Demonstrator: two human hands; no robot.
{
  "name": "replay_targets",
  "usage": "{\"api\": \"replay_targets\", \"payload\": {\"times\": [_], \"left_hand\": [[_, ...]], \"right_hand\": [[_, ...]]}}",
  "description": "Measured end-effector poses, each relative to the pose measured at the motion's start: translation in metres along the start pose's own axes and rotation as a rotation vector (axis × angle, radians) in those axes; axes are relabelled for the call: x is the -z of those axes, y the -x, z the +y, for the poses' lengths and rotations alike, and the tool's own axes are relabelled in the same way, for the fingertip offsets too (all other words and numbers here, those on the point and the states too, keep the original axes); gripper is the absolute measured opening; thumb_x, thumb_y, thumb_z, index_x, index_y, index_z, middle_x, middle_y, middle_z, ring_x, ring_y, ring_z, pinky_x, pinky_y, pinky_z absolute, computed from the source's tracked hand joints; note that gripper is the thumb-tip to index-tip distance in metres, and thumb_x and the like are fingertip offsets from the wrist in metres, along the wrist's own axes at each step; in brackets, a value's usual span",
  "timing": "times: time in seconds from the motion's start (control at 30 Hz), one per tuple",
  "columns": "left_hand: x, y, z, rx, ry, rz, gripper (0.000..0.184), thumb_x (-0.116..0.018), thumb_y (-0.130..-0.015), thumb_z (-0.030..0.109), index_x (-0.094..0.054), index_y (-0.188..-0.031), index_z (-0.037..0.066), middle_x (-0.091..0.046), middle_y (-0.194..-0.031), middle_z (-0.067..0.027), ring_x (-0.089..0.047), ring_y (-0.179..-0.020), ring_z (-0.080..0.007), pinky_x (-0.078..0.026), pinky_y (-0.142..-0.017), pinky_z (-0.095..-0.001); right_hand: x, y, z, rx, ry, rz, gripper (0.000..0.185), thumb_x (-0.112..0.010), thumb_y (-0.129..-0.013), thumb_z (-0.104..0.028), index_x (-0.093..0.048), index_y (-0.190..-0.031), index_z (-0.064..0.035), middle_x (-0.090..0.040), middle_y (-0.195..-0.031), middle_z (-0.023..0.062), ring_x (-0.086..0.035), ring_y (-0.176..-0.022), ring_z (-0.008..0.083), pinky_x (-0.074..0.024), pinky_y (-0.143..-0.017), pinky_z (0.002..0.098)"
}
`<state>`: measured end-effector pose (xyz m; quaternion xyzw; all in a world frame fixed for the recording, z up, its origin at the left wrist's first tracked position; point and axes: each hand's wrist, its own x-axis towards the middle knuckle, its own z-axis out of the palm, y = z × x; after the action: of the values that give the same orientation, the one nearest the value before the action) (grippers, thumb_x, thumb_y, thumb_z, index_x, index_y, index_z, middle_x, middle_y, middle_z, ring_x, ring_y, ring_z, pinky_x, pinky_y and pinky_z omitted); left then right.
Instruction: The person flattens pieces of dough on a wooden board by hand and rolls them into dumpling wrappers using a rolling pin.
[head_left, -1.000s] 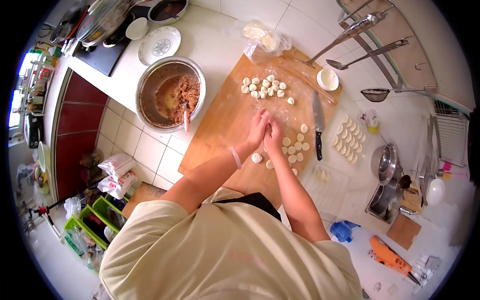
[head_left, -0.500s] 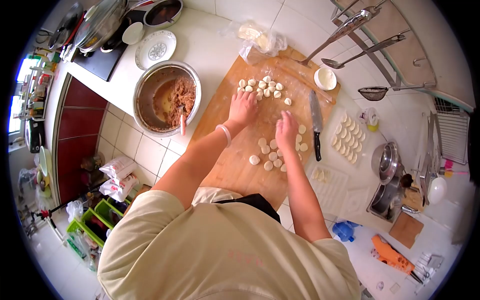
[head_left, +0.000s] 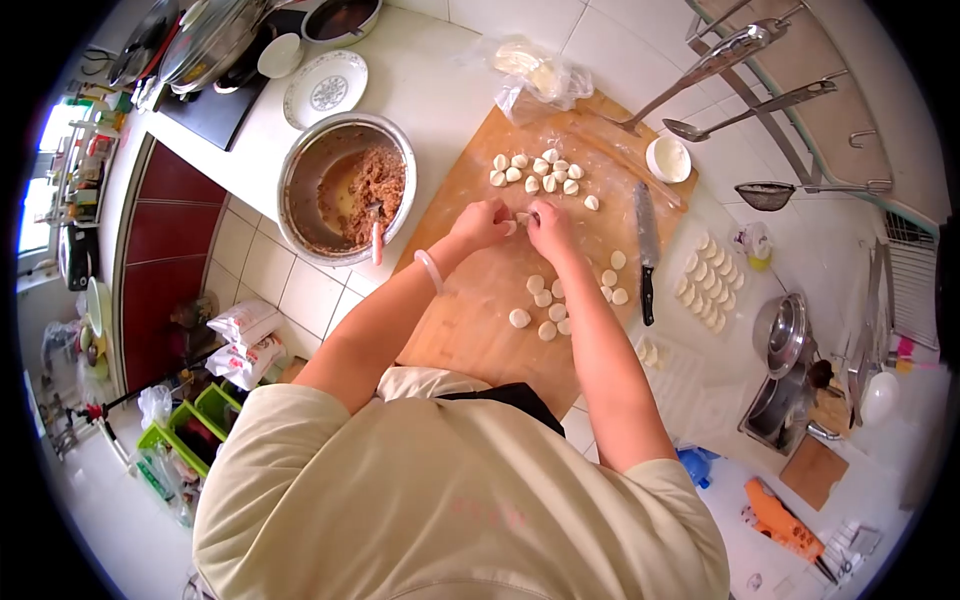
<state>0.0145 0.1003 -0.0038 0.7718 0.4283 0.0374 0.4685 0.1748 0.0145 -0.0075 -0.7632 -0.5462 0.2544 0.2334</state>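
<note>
My left hand [head_left: 482, 223] and my right hand [head_left: 551, 230] are close together over the wooden board [head_left: 470, 300]. Each has its fingers closed at a small piece of white dough [head_left: 511, 227], and the exact grip is partly hidden. Just beyond them lies a cluster of cut dough pieces [head_left: 533, 184]. Flattened round dough discs [head_left: 543, 298] are spread nearer my body, some partly behind my right forearm. To the right rests a knife [head_left: 646, 255] with a black handle.
A metal bowl of meat filling [head_left: 380, 185] with a spoon stands left of the board. A rolling pin [head_left: 630, 160] and a small white bowl [head_left: 668, 159] are at the back right. Rows of dumplings [head_left: 710, 283] sit on the right, before the sink [head_left: 775, 410].
My left hand has drawn back from the dough cluster. My right hand has moved left and forward to meet it, and both are now at small dough pieces. The whole view has shifted slightly.
</note>
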Motion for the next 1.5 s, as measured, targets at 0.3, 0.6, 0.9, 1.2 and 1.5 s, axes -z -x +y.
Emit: {"api": "replay_targets", "payload": {"times": [0.3, 0.6, 0.9, 1.2, 1.5], "left_hand": [[0.021, 0.042, -0.013, -0.300, -0.317, 0.082, 0.031, -0.070, -0.078, 0.015, -0.067, -0.108, 0.012, -0.058, -0.114, -0.0116, -0.057, -0.109, -0.0310, -0.048, -0.094, -0.0418], [0.022, 0.040, -0.017, -0.352, -0.350, -0.027, 0.037, -0.072, -0.077, 0.012, -0.065, -0.114, 0.012, -0.058, -0.112, -0.0095, -0.054, -0.108, -0.0313, -0.048, -0.093, -0.0402], [0.018, 0.044, -0.030, -0.385, -0.284, 0.215, 0.037, -0.073, -0.070, 0.011, -0.064, -0.106, 0.008, -0.057, -0.106, -0.0114, -0.054, -0.106, -0.0342, -0.048, -0.093, -0.0421], [0.016, 0.046, -0.030, -0.351, -0.246, 0.237, 0.025, -0.068, -0.073, 0.009, -0.065, -0.098, 0.008, -0.058, -0.101, -0.0125, -0.056, -0.105, -0.0342, -0.050, -0.089, -0.0436], [0.006, 0.036, -0.005, -0.329, -0.302, 0.287, 0.052, -0.068, -0.079, 0.017, -0.054, -0.128, 0.009, -0.050, -0.131, -0.0152, -0.044, -0.127, -0.0379, -0.038, -0.105, -0.0492]], "right_hand": [[0.009, 0.046, 0.013, 0.011, -0.062, 0.111, 0.027, -0.063, -0.088, -0.013, -0.060, -0.114, -0.0071, -0.064, -0.112, 0.0167, -0.061, -0.105, 0.0364, -0.0495, -0.090, 0.0458], [0.000, 0.049, -0.001, 0.159, 0.107, 0.151, 0.034, -0.072, -0.078, -0.007, -0.063, -0.111, -0.0051, -0.057, -0.107, 0.0145, -0.055, -0.105, 0.0345, -0.0475, -0.092, 0.0435], [-0.006, 0.058, 0.003, 0.058, -0.017, 0.105, 0.030, -0.071, -0.078, -0.006, -0.060, -0.105, -0.0031, -0.057, -0.108, 0.0151, -0.056, -0.107, 0.0358, -0.0481, -0.091, 0.0450], [-0.005, 0.062, 0.001, 0.044, -0.021, 0.087, 0.030, -0.070, -0.078, -0.004, -0.059, -0.106, -0.0029, -0.057, -0.109, 0.0166, -0.057, -0.104, 0.0376, -0.0487, -0.089, 0.0453], [-0.012, 0.058, -0.010, 0.052, 0.142, 0.206, 0.046, -0.071, -0.080, -0.010, -0.055, -0.123, -0.0014, -0.052, -0.127, 0.0192, -0.050, -0.120, 0.0384, -0.0439, -0.099, 0.0483]]}}
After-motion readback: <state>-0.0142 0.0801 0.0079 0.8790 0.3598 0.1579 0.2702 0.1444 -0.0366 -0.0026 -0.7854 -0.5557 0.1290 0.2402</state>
